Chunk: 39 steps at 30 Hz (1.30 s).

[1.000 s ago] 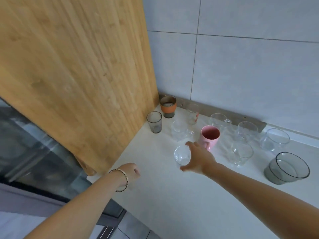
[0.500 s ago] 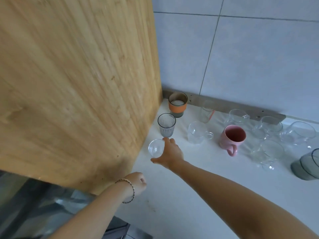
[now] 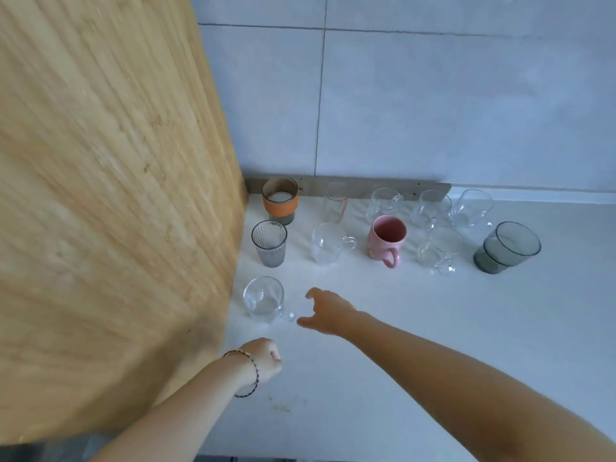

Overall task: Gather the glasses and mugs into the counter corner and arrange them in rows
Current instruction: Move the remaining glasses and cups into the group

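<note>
Head view. White counter (image 3: 416,331), corner formed by wooden panel (image 3: 116,195) on the left and tiled wall (image 3: 433,111) behind.

Clear glass mug (image 3: 263,300) stands upright close to the panel, handle toward the right hand (image 3: 328,311). That hand is spread, fingers apart, holding nothing; its fingertips are just beside the handle, contact not clear.

Left hand (image 3: 263,360) is a loose fist over the counter edge, gripping nothing, with a bracelet (image 3: 248,375) on the wrist.

Behind the mug, along the panel: ribbed grey glass (image 3: 269,243), then orange-banded cup (image 3: 280,200) in the corner.

Rightward in the middle row: a second clear mug (image 3: 328,243), pink mug (image 3: 386,240), and smoky tumbler (image 3: 508,246) at the far end. More clear glassware lines the wall.
</note>
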Each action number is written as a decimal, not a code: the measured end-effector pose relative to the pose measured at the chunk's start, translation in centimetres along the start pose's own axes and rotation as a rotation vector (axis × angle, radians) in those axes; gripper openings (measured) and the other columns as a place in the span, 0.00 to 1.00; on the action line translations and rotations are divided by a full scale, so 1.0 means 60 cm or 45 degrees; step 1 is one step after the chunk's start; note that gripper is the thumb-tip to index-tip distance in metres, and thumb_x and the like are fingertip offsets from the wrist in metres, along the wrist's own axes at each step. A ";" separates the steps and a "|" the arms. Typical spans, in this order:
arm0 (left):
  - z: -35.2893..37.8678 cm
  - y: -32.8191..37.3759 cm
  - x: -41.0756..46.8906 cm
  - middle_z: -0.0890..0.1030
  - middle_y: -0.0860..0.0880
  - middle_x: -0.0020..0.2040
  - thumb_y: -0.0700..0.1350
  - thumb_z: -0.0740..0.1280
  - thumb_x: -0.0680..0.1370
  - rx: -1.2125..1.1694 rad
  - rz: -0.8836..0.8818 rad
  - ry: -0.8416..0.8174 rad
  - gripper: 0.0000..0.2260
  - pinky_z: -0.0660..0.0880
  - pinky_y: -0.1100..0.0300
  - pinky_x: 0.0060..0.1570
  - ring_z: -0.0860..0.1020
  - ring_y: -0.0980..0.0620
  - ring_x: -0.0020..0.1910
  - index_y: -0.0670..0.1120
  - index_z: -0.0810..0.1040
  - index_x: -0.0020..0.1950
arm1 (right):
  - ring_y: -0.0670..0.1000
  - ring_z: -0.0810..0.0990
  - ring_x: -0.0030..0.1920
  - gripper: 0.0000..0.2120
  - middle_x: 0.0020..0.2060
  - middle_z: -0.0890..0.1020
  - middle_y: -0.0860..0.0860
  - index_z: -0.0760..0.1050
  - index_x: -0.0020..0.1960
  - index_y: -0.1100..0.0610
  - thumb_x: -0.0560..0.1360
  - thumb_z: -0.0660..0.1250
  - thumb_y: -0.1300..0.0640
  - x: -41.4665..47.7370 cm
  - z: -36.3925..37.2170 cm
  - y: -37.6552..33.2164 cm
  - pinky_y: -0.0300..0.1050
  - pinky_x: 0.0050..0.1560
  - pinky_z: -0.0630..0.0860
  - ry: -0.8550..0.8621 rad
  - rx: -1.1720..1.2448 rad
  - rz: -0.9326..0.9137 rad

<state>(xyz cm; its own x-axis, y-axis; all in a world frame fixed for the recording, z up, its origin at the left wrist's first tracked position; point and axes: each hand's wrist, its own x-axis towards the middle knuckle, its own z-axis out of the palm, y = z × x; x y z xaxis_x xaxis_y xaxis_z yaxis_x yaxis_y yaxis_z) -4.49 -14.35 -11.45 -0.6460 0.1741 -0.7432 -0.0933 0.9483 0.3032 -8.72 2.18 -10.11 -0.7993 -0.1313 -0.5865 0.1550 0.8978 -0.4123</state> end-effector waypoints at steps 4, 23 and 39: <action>-0.006 0.071 0.030 0.57 0.54 0.30 0.40 0.57 0.74 0.133 0.149 -0.052 0.17 0.51 0.64 0.29 0.55 0.57 0.27 0.53 0.57 0.28 | 0.54 0.70 0.67 0.24 0.67 0.72 0.52 0.67 0.69 0.54 0.76 0.63 0.47 -0.066 -0.035 0.139 0.47 0.63 0.68 -0.057 -0.110 0.231; 0.225 0.830 0.007 0.66 0.49 0.33 0.40 0.57 0.75 0.700 0.772 -0.092 0.09 0.59 0.61 0.28 0.64 0.49 0.38 0.49 0.67 0.35 | 0.55 0.72 0.65 0.20 0.67 0.72 0.53 0.69 0.67 0.56 0.77 0.61 0.51 -0.556 -0.210 0.826 0.46 0.62 0.71 0.485 0.317 0.945; 0.434 1.294 0.047 0.73 0.49 0.42 0.43 0.59 0.75 0.873 0.959 -0.221 0.04 0.67 0.63 0.41 0.70 0.50 0.42 0.51 0.71 0.41 | 0.55 0.75 0.62 0.18 0.63 0.74 0.53 0.71 0.65 0.56 0.77 0.62 0.51 -0.749 -0.292 1.243 0.42 0.55 0.71 0.654 0.509 1.267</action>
<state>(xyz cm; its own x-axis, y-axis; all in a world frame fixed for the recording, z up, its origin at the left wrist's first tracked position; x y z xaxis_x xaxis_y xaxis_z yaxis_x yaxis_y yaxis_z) 6.20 66.68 -5.53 -0.2351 0.7695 -0.5938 0.7769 0.5159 0.3609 28.62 82.41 -2.28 -0.3503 0.8151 -0.4614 0.9366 0.3029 -0.1759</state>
